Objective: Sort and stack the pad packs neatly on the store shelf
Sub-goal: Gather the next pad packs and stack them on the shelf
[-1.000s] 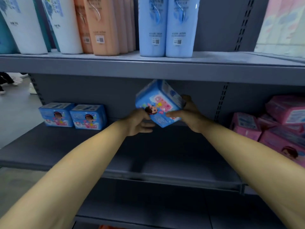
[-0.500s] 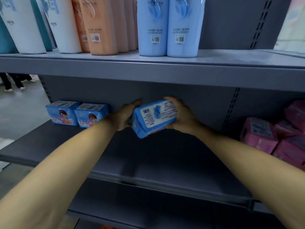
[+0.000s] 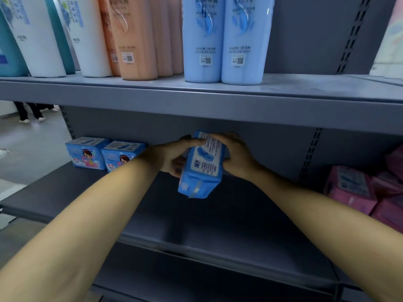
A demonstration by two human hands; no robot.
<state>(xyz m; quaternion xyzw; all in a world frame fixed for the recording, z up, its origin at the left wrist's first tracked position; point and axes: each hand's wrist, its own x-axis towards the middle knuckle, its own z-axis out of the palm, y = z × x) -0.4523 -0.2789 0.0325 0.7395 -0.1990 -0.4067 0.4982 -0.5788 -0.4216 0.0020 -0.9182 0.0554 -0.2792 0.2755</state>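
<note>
A blue pad pack [image 3: 202,168] hangs above the middle of the dark grey shelf [image 3: 196,219], its printed back face turned towards me and one end pointing down. My left hand [image 3: 172,158] grips its left side and my right hand [image 3: 235,155] grips its right side and top. Two more blue pad packs [image 3: 87,152] [image 3: 122,155] stand side by side at the shelf's back left. Pink pad packs [image 3: 353,188] lie in a loose heap at the right end.
The shelf above [image 3: 196,99] carries tall bottles: white and teal ones [image 3: 39,35] at the left, peach ones [image 3: 139,38] in the middle, two light blue ones [image 3: 222,40] to their right. A person's legs [image 3: 30,112] show on the floor beyond the shelf's left end.
Both hands have turned the blue pack: its cartoon front faced me, then it lay sideways, and now it stands on end with the printed back showing. The camera has moved closer.
</note>
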